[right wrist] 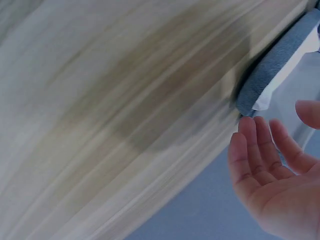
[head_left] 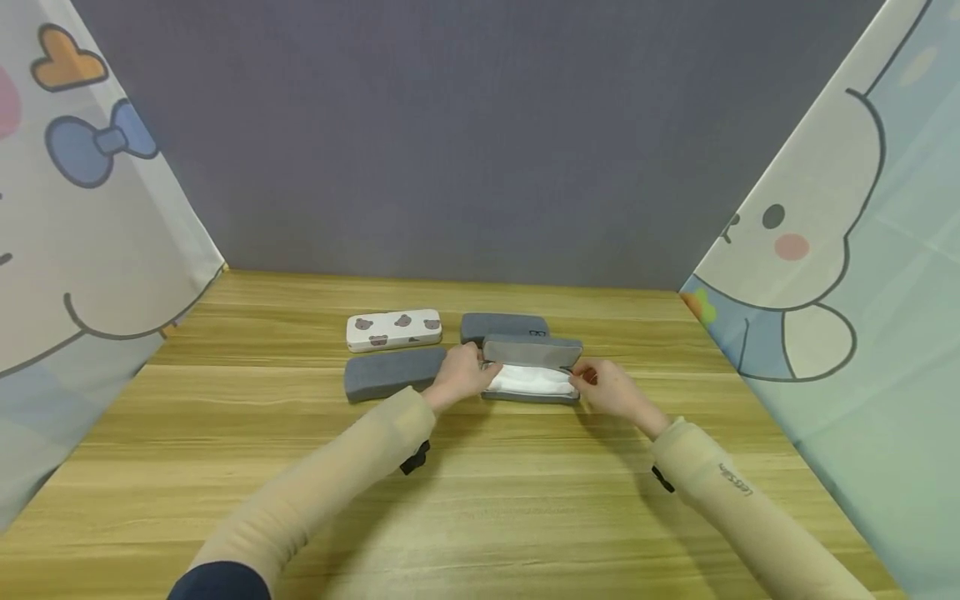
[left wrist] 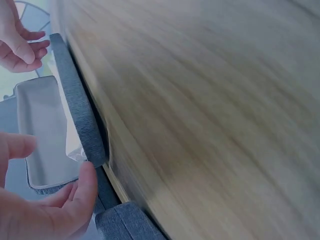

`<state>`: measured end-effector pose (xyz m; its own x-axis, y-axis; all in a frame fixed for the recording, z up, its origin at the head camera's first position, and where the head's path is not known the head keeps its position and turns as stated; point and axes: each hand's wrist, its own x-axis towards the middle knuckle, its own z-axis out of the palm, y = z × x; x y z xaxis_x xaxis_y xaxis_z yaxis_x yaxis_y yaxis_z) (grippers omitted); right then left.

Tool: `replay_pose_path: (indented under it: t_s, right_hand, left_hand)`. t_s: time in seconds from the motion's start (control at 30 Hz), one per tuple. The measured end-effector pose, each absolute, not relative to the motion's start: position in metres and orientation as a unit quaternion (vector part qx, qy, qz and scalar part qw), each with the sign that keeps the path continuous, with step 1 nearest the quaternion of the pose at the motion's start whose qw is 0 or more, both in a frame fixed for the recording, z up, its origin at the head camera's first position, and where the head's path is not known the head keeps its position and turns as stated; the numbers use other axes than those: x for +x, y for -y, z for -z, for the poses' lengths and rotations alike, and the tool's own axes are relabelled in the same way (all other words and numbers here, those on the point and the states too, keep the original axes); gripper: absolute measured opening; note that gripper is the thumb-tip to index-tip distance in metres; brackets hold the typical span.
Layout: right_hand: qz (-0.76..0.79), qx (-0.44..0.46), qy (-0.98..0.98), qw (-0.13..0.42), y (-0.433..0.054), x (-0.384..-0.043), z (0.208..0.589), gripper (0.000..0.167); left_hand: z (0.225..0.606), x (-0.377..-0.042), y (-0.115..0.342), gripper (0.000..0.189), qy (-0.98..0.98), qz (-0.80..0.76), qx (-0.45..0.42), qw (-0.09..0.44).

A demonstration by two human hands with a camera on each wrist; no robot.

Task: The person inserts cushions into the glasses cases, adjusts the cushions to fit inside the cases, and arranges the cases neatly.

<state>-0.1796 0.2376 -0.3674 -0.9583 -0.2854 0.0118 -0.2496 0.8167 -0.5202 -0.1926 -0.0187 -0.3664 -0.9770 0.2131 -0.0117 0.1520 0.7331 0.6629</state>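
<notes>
A grey fabric glasses case lies with its lid raised, and a white cloth-like lining or bundle fills it. My left hand is at the case's left end. In the left wrist view, one fingertip meets the case's corner while the thumb stands apart beside the lid. At the right end is my right hand. Its fingers are loosely bent near the case's corner in the right wrist view, with the thumb apart from them.
Left of the open case lies a closed grey case, partly behind my left hand. A white case with bear prints is beyond it. Another grey case sits behind the raised lid. All stand on a wooden table before a grey back panel.
</notes>
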Motion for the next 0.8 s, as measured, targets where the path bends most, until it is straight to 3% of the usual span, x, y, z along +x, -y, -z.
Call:
replay_pose_path:
  t_s: [0.1,0.23,0.53,0.63,0.8]
  right_hand:
    - [0.279,-0.132,-0.950,0.038,-0.237,-0.178,0.364,0.025]
    - [0.282,-0.114,-0.951,0.053,-0.237,-0.177,0.360,0.028]
    - [0.329,-0.049,-0.936,0.116,-0.236,-0.173,0.350,0.044]
    - [0.356,-0.029,-0.924,0.140,-0.235,-0.175,0.349,0.037]
    - [0.408,0.026,-0.894,0.184,-0.232,-0.179,0.347,0.041]
  left_hand:
    - [0.365,-0.193,0.019,0.037,-0.919,-0.380,0.077,0.076]
    - [0.364,-0.194,0.019,0.051,-0.909,-0.399,0.061,0.106]
    - [0.361,-0.197,0.017,0.049,-0.893,-0.420,0.020,0.161]
    - [0.360,-0.197,0.018,0.063,-0.876,-0.446,0.010,0.184]
    - [0.353,-0.193,0.020,0.080,-0.840,-0.497,0.009,0.218]
